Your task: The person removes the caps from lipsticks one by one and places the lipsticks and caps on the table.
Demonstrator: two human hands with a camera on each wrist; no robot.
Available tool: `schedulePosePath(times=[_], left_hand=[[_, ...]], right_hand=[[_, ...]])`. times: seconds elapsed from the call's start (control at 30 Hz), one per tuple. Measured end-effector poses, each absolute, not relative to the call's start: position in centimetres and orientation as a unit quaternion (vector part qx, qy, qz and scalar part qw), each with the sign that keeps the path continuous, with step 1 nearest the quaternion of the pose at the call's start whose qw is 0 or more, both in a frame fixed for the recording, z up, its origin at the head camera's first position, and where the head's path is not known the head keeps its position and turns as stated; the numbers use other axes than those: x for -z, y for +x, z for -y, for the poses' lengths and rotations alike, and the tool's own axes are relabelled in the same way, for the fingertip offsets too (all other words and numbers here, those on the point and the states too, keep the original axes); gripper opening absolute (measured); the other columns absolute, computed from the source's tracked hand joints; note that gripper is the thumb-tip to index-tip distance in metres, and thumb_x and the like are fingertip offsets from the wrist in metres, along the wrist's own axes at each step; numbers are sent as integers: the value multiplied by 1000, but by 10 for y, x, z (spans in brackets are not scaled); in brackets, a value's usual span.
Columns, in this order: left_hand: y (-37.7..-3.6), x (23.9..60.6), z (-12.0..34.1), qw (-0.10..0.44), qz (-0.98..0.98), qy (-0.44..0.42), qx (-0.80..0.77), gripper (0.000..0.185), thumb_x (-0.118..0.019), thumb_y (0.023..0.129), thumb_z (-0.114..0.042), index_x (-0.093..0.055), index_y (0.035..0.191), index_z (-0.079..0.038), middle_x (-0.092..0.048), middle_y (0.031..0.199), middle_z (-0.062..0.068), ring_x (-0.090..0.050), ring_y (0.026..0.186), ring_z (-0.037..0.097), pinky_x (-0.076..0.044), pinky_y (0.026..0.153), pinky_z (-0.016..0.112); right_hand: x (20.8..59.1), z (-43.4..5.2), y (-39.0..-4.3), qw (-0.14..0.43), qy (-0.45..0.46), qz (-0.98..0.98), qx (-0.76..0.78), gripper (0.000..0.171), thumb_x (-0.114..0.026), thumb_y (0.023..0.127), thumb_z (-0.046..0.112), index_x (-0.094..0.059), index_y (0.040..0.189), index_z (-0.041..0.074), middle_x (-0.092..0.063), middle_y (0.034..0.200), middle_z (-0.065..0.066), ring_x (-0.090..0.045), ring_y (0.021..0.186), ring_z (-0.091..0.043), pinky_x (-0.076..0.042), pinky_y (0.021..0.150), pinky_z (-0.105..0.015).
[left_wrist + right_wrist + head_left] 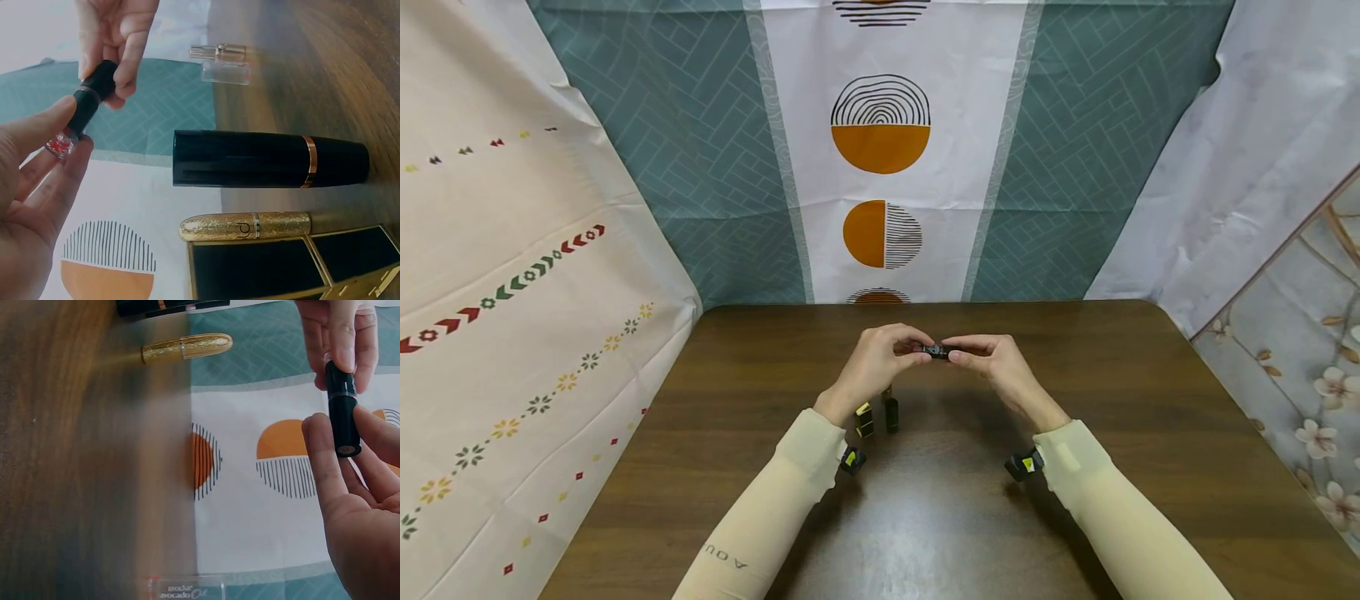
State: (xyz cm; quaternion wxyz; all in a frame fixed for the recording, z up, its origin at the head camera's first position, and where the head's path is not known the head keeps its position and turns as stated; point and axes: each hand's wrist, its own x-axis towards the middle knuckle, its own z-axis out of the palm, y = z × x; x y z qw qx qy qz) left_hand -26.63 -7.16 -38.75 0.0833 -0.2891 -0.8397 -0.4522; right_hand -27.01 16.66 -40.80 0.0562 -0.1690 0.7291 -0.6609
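Observation:
A small black lipstick tube point(937, 352) is held up level between both hands, above the far part of the table. My left hand point(880, 360) pinches one end between thumb and fingers; in the left wrist view that end looks clear with red inside point(60, 145). From the other side, my right hand point(1002, 367) grips the plain black end with thumb and fingertips. A thin silver band circles the tube's middle in the right wrist view, which also shows its round flat base point(348, 450). Whether the two parts are separating cannot be seen.
Standing on the table point(940, 517) near the left wrist are a larger black tube with a copper band point(244, 159), a gold tube point(244, 226) and a black case with gold edges point(256, 265). A clear tube point(225, 72) stands farther off. Patterned cloth hangs behind.

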Motion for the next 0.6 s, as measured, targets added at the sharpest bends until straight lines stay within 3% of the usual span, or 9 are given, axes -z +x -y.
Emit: schedulePosePath(times=[0.13,0.3,0.4,0.6], left_hand=[[-266,388,71,90,832,-283,468,19,-80,91,-10,-79,110,-13,-74,105,-3,-70,93,10,-58,89,27],[-266,387,71,104,812,-278,502,21,-80,90,-9,-79,111,-11,-75,108,0,-73,97,13,-59,90,29],[-267,386,71,106,804,-280,513,21,-80,90,-9,-79,112,-10,-75,108,0,-73,96,12,-59,89,28],[-267,384,72,105,800,-287,516,22,-80,90,-10,-79,112,-11,-75,107,-2,-73,96,11,-58,88,25]], right_hand=[[405,-166,-271,48,-162,-726,666,35,-75,97,13,-71,127,-5,-77,105,-1,-67,90,-13,-48,66,-21],[398,-164,-271,38,-158,-712,684,35,-76,96,12,-71,126,-5,-77,104,-1,-65,85,-10,-43,55,-20],[394,-164,-270,45,-150,-706,691,35,-76,96,11,-71,126,-6,-77,100,0,-59,76,-10,-31,46,-21],[391,-166,-270,59,-151,-706,689,37,-76,96,11,-69,128,-8,-76,100,1,-56,76,-11,-32,47,-22]])
